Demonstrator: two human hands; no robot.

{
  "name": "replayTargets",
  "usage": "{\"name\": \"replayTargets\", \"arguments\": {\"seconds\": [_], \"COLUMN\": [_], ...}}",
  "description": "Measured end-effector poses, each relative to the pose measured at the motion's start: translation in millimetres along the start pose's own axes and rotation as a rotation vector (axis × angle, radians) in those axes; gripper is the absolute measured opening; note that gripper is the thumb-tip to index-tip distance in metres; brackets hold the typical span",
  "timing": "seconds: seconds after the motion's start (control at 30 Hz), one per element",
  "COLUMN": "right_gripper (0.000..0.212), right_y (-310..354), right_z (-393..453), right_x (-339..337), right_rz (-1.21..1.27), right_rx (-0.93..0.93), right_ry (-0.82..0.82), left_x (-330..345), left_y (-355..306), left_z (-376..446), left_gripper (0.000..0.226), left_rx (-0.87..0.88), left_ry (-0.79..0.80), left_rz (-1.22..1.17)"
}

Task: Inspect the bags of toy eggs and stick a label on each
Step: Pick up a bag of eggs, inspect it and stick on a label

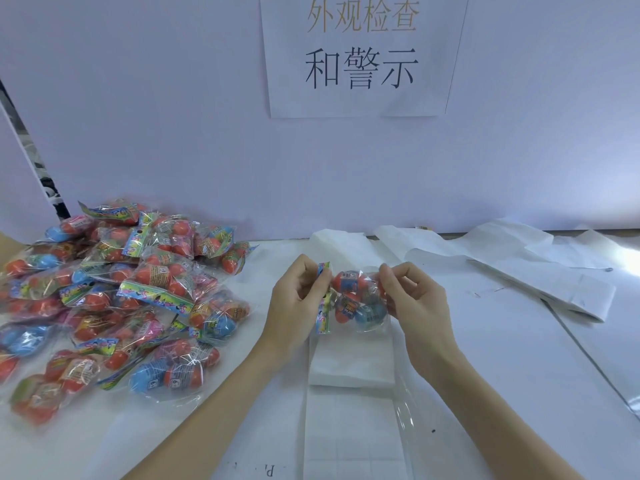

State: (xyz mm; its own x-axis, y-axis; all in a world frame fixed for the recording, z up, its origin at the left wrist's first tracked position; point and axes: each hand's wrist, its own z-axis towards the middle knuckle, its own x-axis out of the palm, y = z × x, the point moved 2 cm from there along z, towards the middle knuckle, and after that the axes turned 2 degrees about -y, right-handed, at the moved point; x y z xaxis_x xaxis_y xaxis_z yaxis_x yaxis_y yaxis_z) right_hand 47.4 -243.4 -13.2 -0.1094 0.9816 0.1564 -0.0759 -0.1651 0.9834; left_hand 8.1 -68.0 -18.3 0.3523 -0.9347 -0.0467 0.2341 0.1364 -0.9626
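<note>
Checking one bag of toy eggs, held up between both my hands.

I am pinching the bag above the table: my left hand is gripping its printed header card, my right hand is nipping the clear film at the far edge. It is likely feeling light and crinkly, the film slippery, the eggs hard and loose inside, so the stiff header is the surest hold. The unchecked pile is lying to my left.

The paper sign on the wall reads "外观检查 和警示".
</note>
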Motion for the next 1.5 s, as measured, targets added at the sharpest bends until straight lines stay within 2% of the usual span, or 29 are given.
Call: {"name": "replayTargets", "arguments": {"seconds": [0.17, 0.37, 0.57, 0.83, 0.97, 1.07, 1.23, 1.33, 1.43, 1.5], "right_gripper": [0.026, 0.018, 0.025, 0.029, 0.03, 0.031, 0.033, 0.025, 0.025, 0.03], "right_y": [-1, 1, 4, 6, 5, 6, 6, 6, 9, 12], "right_z": [-4, -2, -2, -6, -3, -2, -4, -5, -4, -3], "right_x": [7, 2, 2, 6, 1, 0, 4, 6, 4, 2], "right_rz": [-0.032, 0.032, 0.046, 0.036, 0.067, 0.152, 0.129, 0.103, 0.186, 0.208], "right_rx": [-0.042, 0.038, 0.083, 0.118, 0.157, 0.211, 0.222, 0.189, 0.176, 0.145], "right_ry": [-0.031, -0.027, 0.009, 0.091, 0.043, 0.073, 0.261, 0.223, 0.161, 0.15], "left_x": [0, 3, 2, 1, 3, 6, 2, 1, 1, 0], "left_y": [2, -3, -2, 0, 0, -2, -3, -2, 0, 1], "left_z": [-1, -4, -3, -2, -2, -3, -4, -3, -2, -2], "left_gripper": [0.03, 0.02, 0.034, 0.021, 0.021, 0.022, 0.023, 0.027, 0.032, 0.024], "left_rx": [0.052, 0.129, 0.096, 0.187, 0.222, 0.219, 0.19, 0.101, 0.004, 0.009], "left_ry": [0.0, 0.065, 0.002, -0.042, -0.05, -0.055, -0.115, -0.093, -0.05, -0.045], "left_rz": [0.081, 0.098, 0.102, 0.178, 0.242, 0.229, 0.17, 0.066, -0.054, -0.024]}}
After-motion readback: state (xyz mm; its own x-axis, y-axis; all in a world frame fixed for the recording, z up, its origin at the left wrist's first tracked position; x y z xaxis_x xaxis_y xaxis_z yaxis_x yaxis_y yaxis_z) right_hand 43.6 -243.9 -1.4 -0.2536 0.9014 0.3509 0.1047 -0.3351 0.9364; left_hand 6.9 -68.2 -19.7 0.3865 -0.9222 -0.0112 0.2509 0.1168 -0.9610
